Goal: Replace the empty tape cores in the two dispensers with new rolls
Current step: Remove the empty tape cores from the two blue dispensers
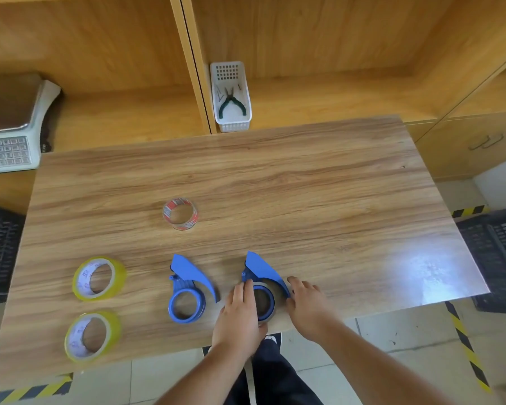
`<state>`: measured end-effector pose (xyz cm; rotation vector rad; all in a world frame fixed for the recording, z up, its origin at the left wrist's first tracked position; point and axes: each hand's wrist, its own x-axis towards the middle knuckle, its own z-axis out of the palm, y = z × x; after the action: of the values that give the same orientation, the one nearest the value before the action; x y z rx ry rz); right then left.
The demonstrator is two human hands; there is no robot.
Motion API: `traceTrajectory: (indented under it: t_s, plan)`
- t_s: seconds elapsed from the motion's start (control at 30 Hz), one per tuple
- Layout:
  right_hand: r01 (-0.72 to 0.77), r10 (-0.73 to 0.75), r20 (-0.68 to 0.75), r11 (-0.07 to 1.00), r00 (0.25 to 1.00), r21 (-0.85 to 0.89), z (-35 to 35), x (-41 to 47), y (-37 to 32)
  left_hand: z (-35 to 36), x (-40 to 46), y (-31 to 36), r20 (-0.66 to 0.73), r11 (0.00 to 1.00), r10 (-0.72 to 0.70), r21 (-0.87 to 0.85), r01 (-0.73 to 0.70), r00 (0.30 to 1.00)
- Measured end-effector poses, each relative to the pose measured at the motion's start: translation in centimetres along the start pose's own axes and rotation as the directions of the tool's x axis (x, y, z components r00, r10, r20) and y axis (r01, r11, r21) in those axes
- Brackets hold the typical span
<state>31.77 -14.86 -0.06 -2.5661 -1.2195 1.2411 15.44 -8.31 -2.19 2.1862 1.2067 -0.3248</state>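
Head view: both hands on the right dispenser [263, 287] at 6 o'clock.
Left hand [240, 314] fingers wrap its core ring; right hand [307, 305] open, touching its blade guard. Second dispenser [187, 290] just left; two yellow rolls [98, 277] at 8 o'clock on the surface [304, 185].

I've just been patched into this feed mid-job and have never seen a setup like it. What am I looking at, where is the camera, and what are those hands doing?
There is no machine here: a person works with bare hands, and the single picture comes from a camera worn on the head, looking down at a wooden table. The left hand and right hand rest on either side of the right blue dispenser, which has a grey core in its ring. Whether either hand actually grips it is unclear. A second blue dispenser lies untouched beside it. To the left lie two yellow tape rolls; farther back sits a clear roll with red print. On the shelf behind, a white basket holds pliers.
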Motion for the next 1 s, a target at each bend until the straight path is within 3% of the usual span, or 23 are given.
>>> traceTrajectory:
  t_s: [0.27,0.5,0.7,1.0]
  plan:
    - [-0.004,0.007,-0.030,0.994,1.000,0.109,-0.6,-0.3,-0.4,-0.9,-1.2,-0.2,-0.068,0.996,0.084,-0.018,-0.086,0.994]
    - [-0.013,0.040,-0.215,0.992,0.976,0.123,-3.4,1.2,-1.4,-4.6,-1.5,0.1,-0.139,0.976,0.210,-0.026,-0.216,0.968]
    - [-0.048,0.064,-0.311,0.997,0.948,0.056,-6.3,3.1,-2.5,-9.6,3.9,0.6,-0.284,0.984,0.114,-0.101,-0.148,0.952]
    - [-0.097,0.100,-0.330,0.995,0.939,0.024,-8.8,6.3,-4.1,-12.9,13.2,0.9,-0.216,0.998,0.007,-0.056,-0.020,0.976]
